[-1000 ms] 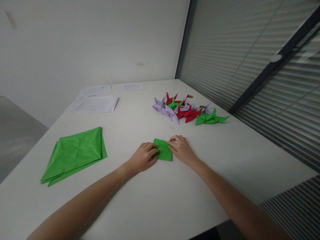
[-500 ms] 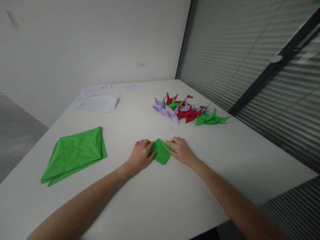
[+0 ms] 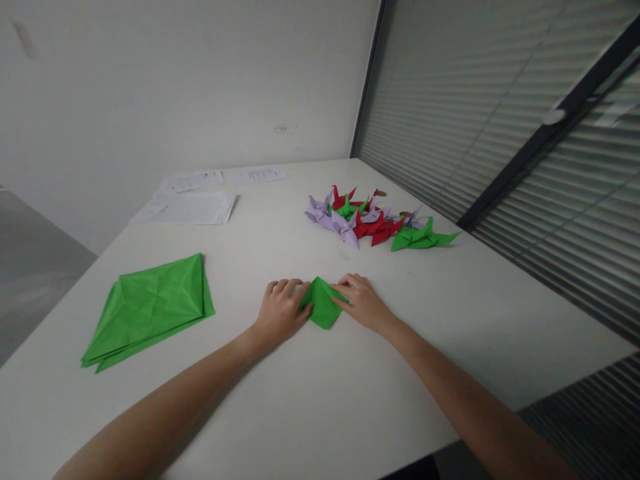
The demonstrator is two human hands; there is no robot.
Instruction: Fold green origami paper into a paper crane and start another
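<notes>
A small folded square of green origami paper lies on the white table between my hands, one corner pointing away from me. My left hand grips its left corner, thumb and forefinger closed on the edge. On the opposite side, my right hand pinches the right corner between thumb and fingers. Beyond them sits a cluster of folded paper cranes in red, lilac and green, with a green crane at its right end.
A stack of creased green paper sheets lies to the left. Printed white papers are spread at the table's far left. A wall stands behind, and a window with blinds runs along the right side.
My fingers have shifted only very slightly at the paper's edges. The green paper stays in the same place.
</notes>
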